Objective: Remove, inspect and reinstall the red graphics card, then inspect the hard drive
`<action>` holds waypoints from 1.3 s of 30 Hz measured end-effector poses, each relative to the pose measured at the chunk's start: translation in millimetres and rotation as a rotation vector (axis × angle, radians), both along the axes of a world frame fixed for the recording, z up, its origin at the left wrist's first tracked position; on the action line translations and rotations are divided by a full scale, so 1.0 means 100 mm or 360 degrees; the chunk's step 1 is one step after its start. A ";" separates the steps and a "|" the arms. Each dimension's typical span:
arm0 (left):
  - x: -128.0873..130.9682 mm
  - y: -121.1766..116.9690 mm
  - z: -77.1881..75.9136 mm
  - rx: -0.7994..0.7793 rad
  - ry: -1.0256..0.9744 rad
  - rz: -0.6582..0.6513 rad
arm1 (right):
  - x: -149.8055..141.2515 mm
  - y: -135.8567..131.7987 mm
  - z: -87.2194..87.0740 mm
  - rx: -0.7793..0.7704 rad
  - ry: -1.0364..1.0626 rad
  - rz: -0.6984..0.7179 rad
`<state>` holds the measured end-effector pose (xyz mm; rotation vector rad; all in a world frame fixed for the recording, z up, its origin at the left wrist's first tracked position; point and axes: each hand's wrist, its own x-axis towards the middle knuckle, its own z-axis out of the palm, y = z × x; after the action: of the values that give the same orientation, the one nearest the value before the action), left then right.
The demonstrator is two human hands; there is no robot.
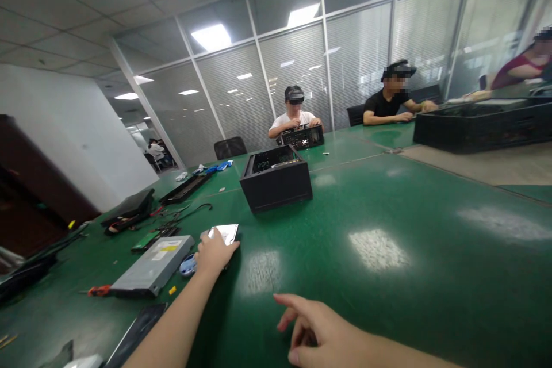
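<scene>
My left hand (214, 254) is closed over a hard drive (230, 233) with a white label, its fingers curled around the near side; much of the drive is hidden under the hand. Beside that hand lies a blue round object (187, 265), partly covered. My right hand (321, 328) hovers over the green table (414, 299), index finger stretched out and the others loosely bent, with nothing in it. Left of my left hand sits a grey optical drive (149, 267), and a screwdriver with a red handle (100, 291) rests at its near corner.
A black computer case (278, 187) stands ahead. Cables (181, 213), a green circuit board (144, 241) and a black panel (187, 187) lie to the left. Across the table a person (294, 115) handles another chassis (302, 137); a large dark case (483, 126) stands far right.
</scene>
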<state>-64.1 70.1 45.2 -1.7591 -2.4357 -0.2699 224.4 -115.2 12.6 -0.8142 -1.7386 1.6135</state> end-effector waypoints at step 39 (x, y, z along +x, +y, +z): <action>1.30 0.64 1.05 0.0446 0.0596 -0.0946 | 0.25 0.48 0.05 0.0076 0.0547 -0.1189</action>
<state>66.1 133.9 150.0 -2.1203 -1.5075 -0.2845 249.3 -67.1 17.8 -0.9468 -1.0417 1.1090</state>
